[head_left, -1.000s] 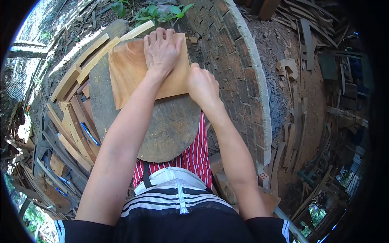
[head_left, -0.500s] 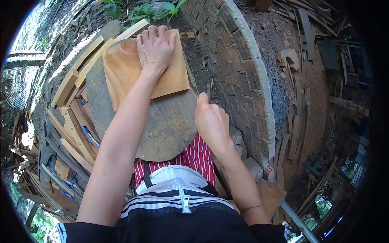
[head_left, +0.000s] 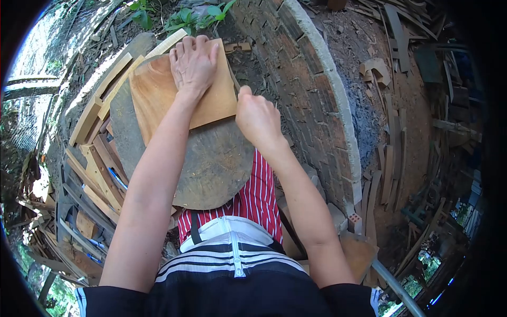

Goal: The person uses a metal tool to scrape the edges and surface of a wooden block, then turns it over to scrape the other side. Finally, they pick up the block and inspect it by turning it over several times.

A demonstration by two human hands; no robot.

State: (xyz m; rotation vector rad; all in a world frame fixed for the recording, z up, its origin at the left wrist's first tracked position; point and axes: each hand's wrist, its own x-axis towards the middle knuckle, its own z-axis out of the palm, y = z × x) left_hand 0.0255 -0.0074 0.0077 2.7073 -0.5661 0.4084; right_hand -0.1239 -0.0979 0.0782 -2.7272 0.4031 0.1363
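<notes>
My left hand presses on a flat, pale brown wooden board, its fingers bent at the far edge. The board lies on a round, grey wooden stump between my legs. Beside the board's near right corner, my right hand is closed in a fist with the thumb on top. A thin, dark, narrow tool runs forward from that fist along the board's right edge. Its handle is hidden in the fingers, and I cannot make out its kind.
A curved brick wall rises close on my right. Wooden strips lie to the left of the stump, with a blue pen-like object among them. Green leaves grow at the far side. More wood pieces lie beyond the wall.
My right hand has moved forward and left, up to the board's near right corner. My left hand stays pressed on the board. The whole view has shifted slightly.
</notes>
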